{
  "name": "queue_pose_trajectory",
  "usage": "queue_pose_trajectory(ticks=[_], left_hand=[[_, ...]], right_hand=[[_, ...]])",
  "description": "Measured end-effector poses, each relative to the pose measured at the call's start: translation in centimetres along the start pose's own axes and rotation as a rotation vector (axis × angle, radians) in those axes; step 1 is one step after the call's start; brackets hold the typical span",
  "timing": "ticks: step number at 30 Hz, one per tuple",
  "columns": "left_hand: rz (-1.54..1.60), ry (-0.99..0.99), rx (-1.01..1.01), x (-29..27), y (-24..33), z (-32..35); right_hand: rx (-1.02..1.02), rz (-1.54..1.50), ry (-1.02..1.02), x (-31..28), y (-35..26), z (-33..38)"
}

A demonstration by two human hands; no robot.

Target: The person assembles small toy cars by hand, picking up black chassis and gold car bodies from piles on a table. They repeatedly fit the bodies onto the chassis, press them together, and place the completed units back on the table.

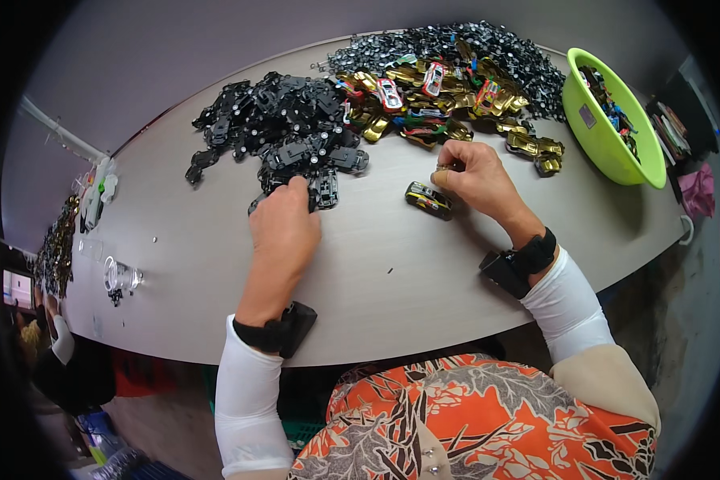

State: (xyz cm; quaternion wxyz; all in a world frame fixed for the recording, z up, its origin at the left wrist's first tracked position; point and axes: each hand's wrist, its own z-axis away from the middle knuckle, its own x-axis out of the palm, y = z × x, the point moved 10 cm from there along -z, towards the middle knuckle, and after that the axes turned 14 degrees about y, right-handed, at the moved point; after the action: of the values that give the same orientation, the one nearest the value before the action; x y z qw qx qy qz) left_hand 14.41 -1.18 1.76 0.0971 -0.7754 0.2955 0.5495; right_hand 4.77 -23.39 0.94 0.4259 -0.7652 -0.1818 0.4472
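Observation:
At the near edge of a heap of black toy car chassis [276, 108], my left hand [284, 224] is closed with its fingertips down on a chassis [313, 198], which it partly hides. My right hand [480, 180] is pinched closed, thumb against curled fingers. A small dark bit shows between them, too small to name. Just below those fingertips sits an assembled toy car [429, 200], dark with yellow and red markings, standing on the table [360, 312]. Whether the right thumb touches this car is hard to see.
Behind lie gold and coloured toy car shells [424, 104] and a bank of small wheel parts [488, 40]. A lime-green basin [652, 160] with toy cars stands at the right. At the left are a clear cup [122, 276] and, farther off, another person's sleeve [62, 340].

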Motion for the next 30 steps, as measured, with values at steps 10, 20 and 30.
queue_pose_trajectory(ticks=[10,20,30], left_hand=[[1.088,-0.322,-0.353,1.2,4.3,2.5],[1.744,-0.649,-0.670,5.2,4.7,3.6],[1.752,-0.579,-0.585,4.5,5.0,3.2]], right_hand=[[-0.304,0.251,0.023,0.1,-2.3,1.6],[-0.693,0.105,-0.266,2.4,-7.2,5.4],[-0.501,0.258,-0.160,2.5,-4.6,4.2]])
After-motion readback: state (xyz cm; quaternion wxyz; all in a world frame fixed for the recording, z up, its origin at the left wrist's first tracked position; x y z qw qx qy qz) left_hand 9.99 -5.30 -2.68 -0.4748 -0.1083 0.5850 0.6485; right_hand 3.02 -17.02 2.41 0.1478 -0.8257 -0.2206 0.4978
